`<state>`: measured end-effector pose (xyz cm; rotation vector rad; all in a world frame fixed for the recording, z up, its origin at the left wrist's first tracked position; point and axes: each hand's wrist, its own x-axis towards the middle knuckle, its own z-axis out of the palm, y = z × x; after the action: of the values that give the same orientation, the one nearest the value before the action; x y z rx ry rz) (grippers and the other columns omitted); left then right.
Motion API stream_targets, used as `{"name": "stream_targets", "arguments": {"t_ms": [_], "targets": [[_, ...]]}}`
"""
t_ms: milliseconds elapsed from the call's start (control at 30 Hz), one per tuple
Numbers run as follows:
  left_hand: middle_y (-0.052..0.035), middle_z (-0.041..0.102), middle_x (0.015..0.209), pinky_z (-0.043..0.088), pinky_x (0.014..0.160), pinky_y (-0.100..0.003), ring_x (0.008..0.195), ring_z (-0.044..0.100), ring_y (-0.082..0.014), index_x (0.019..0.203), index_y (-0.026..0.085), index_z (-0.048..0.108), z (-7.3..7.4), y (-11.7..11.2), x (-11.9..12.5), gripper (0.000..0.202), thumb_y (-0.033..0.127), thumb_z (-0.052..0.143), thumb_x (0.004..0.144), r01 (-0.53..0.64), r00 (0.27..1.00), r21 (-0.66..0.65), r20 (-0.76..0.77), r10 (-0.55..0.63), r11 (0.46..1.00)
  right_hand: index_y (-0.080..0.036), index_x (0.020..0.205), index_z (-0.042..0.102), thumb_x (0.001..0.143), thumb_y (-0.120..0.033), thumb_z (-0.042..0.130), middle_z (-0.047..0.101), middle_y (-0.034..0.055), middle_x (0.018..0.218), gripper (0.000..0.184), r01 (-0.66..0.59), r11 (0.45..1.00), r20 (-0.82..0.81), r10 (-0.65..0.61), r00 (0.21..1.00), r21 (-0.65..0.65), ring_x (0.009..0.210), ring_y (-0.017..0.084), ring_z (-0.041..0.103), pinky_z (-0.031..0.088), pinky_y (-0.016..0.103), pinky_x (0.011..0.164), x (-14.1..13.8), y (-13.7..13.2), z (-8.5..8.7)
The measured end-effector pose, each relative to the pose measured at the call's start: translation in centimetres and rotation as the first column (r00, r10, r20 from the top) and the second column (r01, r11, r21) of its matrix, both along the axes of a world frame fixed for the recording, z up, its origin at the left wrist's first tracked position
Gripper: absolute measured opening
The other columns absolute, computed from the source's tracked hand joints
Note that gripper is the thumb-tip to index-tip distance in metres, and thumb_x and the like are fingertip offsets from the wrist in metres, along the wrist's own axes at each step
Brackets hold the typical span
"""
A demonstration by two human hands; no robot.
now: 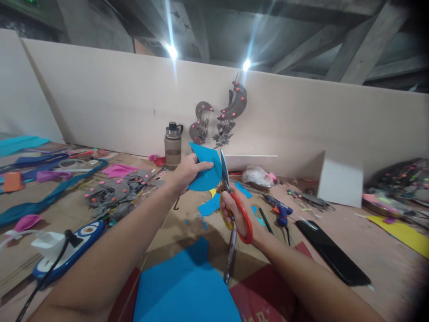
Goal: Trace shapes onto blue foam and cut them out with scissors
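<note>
A piece of blue craft sheet [205, 175] with a curved lower edge is pinched in my left hand [190, 172], thumb on its face. My right hand [239, 214] is closed round the scissors [241, 219], which have red and yellow handles. Their blades point upward, right at the sheet's right edge; whether they touch it I cannot tell. Below my hands lies a larger blue sheet [184, 286] with a curved right side. Small blue scraps [209, 205] are scattered on the brown cardboard under my hands.
A grey bottle [173, 147] stands by the white board [117, 98]. Grey moon-shaped decorations [234, 103] hang there. To the right lie a blue glue gun [281, 210] and a black phone [331, 250]. A power strip [70, 250] and grey cutouts [117, 192] are at left.
</note>
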<state>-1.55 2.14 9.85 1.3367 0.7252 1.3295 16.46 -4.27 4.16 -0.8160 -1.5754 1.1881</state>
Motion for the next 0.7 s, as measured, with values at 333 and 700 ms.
{"name": "stream_targets", "arguments": {"t_ms": [333, 700], "targets": [[-0.0033, 0.075, 0.084, 0.052, 0.075, -0.031, 0.071, 0.066, -0.0175, 0.087, 0.014, 0.071, 0.08, -0.48, 0.27, 0.037, 0.033, 0.088, 0.060, 0.050, 0.999, 0.009, -0.022, -0.050, 0.999, -0.024, 0.100, 0.048, 0.096, -0.060, 0.053, 0.041, -0.0060, 0.069, 0.036, -0.007, 0.997, 0.046, 0.004, 0.999, 0.072, 0.054, 0.009, 0.039, 0.036, 0.023, 0.049, 0.25, 0.09, 0.36], [-0.0024, 0.075, 0.082, 0.053, 0.071, -0.030, 0.069, 0.066, -0.0165, 0.089, 0.014, 0.071, -0.01, -0.22, 0.06, 0.036, 0.032, 0.087, 0.062, 0.088, 0.996, 0.000, -0.033, -0.088, 0.996, -0.023, 0.096, 0.046, 0.094, -0.061, 0.055, 0.037, -0.0072, 0.068, 0.039, -0.034, 0.996, 0.018, 0.033, 0.999, 0.077, 0.051, 0.009, 0.035, 0.031, 0.024, 0.047, 0.23, 0.13, 0.52]]}}
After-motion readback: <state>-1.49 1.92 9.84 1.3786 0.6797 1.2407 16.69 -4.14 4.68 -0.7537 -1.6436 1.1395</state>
